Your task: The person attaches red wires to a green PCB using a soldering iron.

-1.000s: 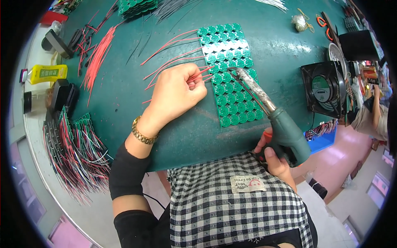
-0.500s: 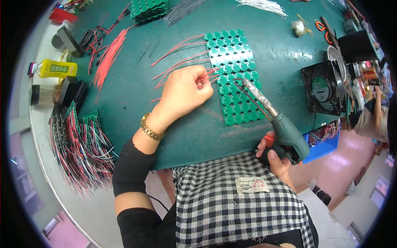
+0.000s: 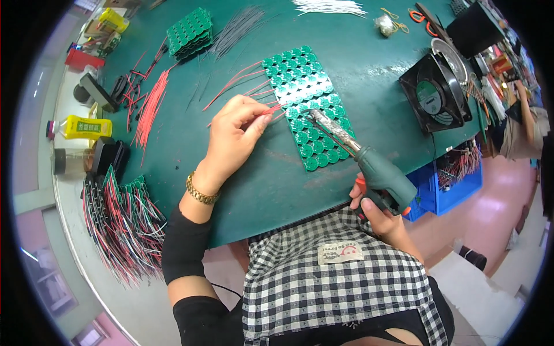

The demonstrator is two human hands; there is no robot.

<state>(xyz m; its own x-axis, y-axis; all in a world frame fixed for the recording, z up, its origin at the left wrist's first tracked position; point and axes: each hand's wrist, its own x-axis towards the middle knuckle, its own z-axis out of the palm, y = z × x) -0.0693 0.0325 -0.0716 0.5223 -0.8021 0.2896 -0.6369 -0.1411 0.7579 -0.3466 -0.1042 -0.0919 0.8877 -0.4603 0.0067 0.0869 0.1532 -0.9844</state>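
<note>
Near edge of the green surface point(image 3: 271, 210): right hand point(image 3: 378, 213), fingers wrapped round a soldering gun point(image 3: 385, 176); to its right, a blue crate point(image 3: 464, 194) and, beyond, pink floor point(image 3: 499, 202). Mid-surface: left hand point(image 3: 235, 131) — fingers pinched on red wires point(image 3: 274, 108) — at the left side of a green circuit panel point(image 3: 303, 99); the gun's tip is at the panel, contact cannot be told. Right: a black fan point(image 3: 433, 97). Far: stacked green panels point(image 3: 190, 33), grey wires point(image 3: 239, 29) and white wires point(image 3: 329, 6).
</note>
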